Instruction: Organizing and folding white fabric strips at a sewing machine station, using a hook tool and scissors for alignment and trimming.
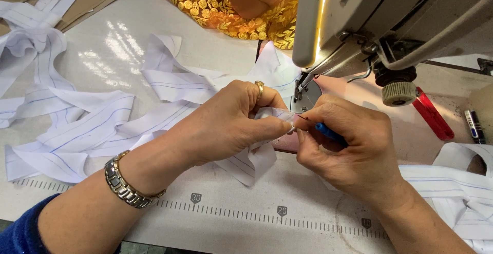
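Left hand (231, 120) grip closed, pinching white blue-lined fabric strip (257, 159) at thumb tip, right hand (344, 141) grip closed on blue-handled seam ripper (324, 130), tip at the pinched fold, above the table (246, 218) before the sewing machine (390, 18).

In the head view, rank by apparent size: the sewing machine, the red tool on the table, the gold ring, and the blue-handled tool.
Largest to smallest as they appear:
1. Sewing machine
2. Red tool
3. Blue-handled tool, mostly hidden inside the right hand, so its rank against the ring is unsure
4. Gold ring on the left hand
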